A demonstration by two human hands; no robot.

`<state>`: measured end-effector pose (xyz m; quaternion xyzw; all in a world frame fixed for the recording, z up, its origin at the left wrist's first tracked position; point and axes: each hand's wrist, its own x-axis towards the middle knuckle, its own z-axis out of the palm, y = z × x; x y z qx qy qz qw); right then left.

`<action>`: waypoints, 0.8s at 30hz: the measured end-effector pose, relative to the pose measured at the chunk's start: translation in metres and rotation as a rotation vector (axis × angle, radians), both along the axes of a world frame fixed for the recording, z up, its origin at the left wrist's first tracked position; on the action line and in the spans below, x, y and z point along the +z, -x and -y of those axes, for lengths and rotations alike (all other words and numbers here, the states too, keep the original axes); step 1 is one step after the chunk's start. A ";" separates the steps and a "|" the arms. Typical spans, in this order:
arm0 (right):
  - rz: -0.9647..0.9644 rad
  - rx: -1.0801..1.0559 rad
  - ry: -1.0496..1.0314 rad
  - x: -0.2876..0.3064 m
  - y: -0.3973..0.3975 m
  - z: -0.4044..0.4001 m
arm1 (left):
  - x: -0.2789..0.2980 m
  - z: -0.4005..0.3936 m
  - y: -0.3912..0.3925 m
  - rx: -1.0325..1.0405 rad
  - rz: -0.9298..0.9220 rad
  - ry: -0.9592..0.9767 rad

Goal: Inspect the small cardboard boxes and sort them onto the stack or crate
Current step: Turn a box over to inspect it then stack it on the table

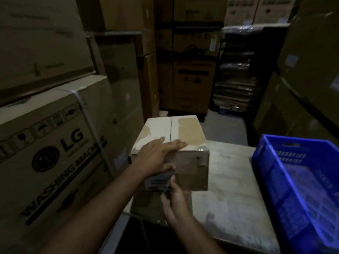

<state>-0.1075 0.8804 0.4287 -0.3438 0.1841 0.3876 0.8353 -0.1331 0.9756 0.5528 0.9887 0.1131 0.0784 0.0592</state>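
A small cardboard box (187, 136) with torn tape on its top stands at the left end of the table (229, 180), on top of another dark box (146, 204). My left hand (157, 158) lies over the box's near top edge, fingers straight across the top and thumb down on the front face. My right hand (173, 195) is below it at the front face, its fingers at the edge of a white label (157, 181); whether they pinch the label is unclear. A blue plastic crate (297, 180) stands on the table's right side.
Large washing machine cartons (51, 143) are stacked close on the left. More tall cartons (190, 85) and a dark rack of wrapped goods (236, 85) fill the back. Big boxes (308, 79) rise on the right behind the crate. The room is dim.
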 end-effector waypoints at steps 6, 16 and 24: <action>-0.185 0.102 0.039 -0.078 0.027 -0.037 | -0.094 -0.039 0.022 -0.041 -0.110 -0.048; -0.020 0.519 0.242 -0.138 0.020 -0.043 | -0.162 -0.078 0.022 -0.107 -0.094 0.000; 0.253 0.687 0.405 -0.140 0.001 -0.025 | -0.200 -0.087 0.018 -0.050 -0.156 -0.123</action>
